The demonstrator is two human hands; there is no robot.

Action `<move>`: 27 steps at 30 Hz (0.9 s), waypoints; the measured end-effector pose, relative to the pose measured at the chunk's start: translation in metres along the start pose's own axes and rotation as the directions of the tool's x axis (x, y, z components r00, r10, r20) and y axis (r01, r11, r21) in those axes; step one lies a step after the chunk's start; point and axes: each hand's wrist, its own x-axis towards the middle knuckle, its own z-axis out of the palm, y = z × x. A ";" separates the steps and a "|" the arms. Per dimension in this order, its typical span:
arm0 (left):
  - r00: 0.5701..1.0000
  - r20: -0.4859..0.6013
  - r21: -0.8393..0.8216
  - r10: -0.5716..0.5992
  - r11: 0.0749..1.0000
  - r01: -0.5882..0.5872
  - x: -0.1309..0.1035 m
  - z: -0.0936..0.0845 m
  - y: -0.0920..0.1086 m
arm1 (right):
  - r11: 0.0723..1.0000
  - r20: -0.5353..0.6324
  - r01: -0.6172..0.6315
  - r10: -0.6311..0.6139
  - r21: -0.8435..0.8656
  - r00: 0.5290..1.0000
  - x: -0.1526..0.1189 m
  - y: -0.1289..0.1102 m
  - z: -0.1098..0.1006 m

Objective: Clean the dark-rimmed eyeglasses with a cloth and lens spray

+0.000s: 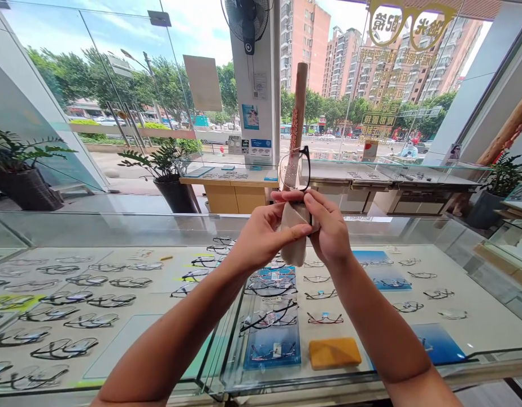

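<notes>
Black-rimmed glasses [308, 169] stand on end above the bench [490, 316]; my left fingers [295, 232] pinch a pale cloth [294, 249] around their lower part, my right fingers [322, 208] clasp cloth and frame.

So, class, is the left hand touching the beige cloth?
Touching. The head view shows the left hand with its thumb lying across the beige cloth, no gap between them.

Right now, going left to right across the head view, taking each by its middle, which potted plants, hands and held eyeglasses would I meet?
Left potted plant → middle potted plant → left hand → held eyeglasses → right hand → right potted plant.
</notes>
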 end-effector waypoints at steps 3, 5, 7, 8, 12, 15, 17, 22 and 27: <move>0.999 0.031 0.035 0.026 0.999 -0.027 0.001 -0.003 0.000 | 1.000 -0.036 -0.016 0.016 -0.006 0.999 0.001 -0.002 0.002; 0.997 0.065 0.047 0.031 0.998 -0.034 0.001 -0.006 0.001 | 0.999 -0.046 -0.033 0.033 -0.007 0.998 0.002 -0.004 0.003; 0.995 0.098 0.062 0.028 0.998 -0.034 0.002 -0.008 0.003 | 0.999 -0.045 -0.042 0.042 0.002 0.998 0.003 -0.005 0.002; 0.993 0.114 0.074 0.026 0.997 -0.035 0.002 -0.010 0.005 | 0.999 -0.041 -0.045 0.045 0.008 0.998 0.003 -0.005 0.001; 0.988 0.150 0.128 0.022 0.991 -0.041 0.003 -0.012 0.008 | 0.999 -0.028 -0.051 0.051 0.010 0.998 0.003 -0.006 -0.002; 0.996 0.065 0.164 0.056 0.984 -0.066 0.003 -0.009 0.005 | 0.999 -0.002 -0.040 0.040 -0.004 0.999 0.003 -0.005 -0.002; 0.996 -0.018 0.188 0.088 0.979 -0.083 0.003 -0.005 0.002 | 1.000 0.020 -0.027 0.027 -0.013 0.999 0.003 -0.004 -0.002; 0.986 -0.126 0.168 0.106 0.982 -0.085 0.000 0.005 0.001 | 0.999 0.047 -0.013 0.015 -0.047 0.999 0.001 0.001 -0.001; 0.992 -0.122 0.051 0.046 0.998 -0.040 0.000 0.004 0.002 | 1.000 0.068 -0.021 0.022 -0.015 0.997 0.000 0.002 0.001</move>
